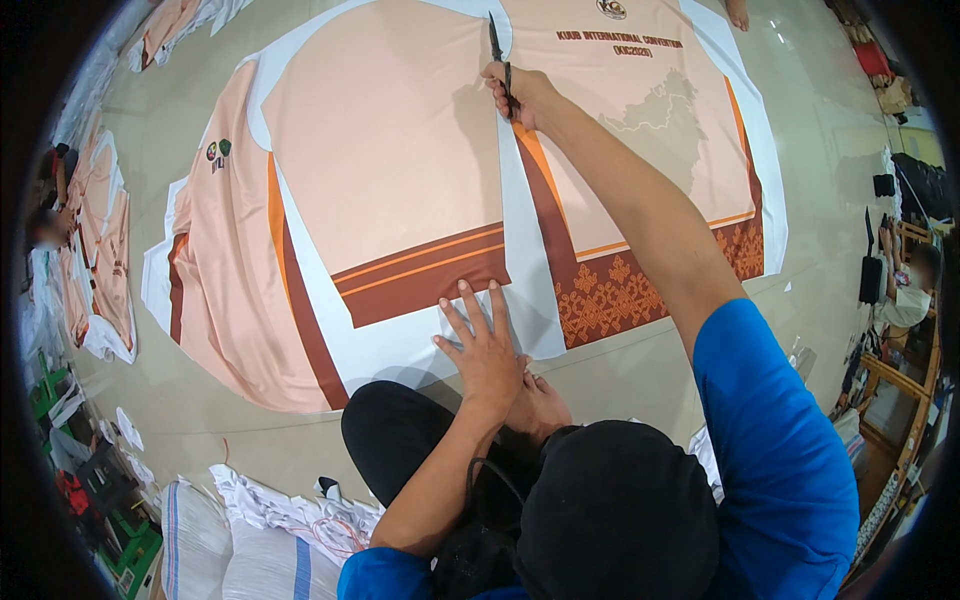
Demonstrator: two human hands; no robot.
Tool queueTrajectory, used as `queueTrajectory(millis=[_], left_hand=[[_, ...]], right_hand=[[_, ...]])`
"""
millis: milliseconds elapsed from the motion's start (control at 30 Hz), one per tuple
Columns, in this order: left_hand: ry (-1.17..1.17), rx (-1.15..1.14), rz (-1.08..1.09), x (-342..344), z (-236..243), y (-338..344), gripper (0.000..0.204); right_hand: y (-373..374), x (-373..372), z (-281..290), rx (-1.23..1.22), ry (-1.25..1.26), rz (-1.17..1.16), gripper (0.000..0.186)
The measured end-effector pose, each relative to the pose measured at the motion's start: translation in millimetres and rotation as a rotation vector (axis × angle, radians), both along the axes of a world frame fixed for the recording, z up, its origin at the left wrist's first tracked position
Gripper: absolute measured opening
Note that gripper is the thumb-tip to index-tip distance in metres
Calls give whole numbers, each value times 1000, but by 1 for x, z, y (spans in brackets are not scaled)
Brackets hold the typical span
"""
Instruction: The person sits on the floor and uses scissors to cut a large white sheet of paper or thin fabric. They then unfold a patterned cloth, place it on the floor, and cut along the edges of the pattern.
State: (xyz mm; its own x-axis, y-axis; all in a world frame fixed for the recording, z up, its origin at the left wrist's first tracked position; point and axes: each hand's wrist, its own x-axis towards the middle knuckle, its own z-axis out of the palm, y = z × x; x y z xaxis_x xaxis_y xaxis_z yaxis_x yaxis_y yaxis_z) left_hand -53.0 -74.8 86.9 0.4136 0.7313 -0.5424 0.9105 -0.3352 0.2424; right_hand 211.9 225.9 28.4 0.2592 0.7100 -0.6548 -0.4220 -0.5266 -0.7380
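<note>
A wide sheet of peach printed fabric point(390, 150) with white margins lies flat on the floor. My right hand point(525, 95) reaches far out and grips black scissors point(496, 40), their blades pointing away from me along the white strip between two printed panels. I cannot tell whether the blades are apart. My left hand point(485, 350) rests with fingers spread, its fingertips on the lower edge of the brown band point(430, 275) with orange stripes. Right of it is a panel point(640, 130) bearing a grey map shape and a brown patterned hem point(620, 300).
My bare foot point(540, 405) is beside my left hand. White sacks point(265, 560) and fabric scraps point(300, 505) lie at the near left. More printed pieces point(100, 250) are at the far left, by another person. A person point(905, 300) sits near a wooden frame point(895, 375) on the right.
</note>
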Motion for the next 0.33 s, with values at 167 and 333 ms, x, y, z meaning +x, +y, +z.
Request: queueTrajectory(millis=[167,333], left_hand=[[-7,-12,5,1,1,0,136],[7,-25,16,3,-1,2,135]], right_hand=[[6,8,-7,17,-71,71,28],[23,26,-3,-43,14,87,26]])
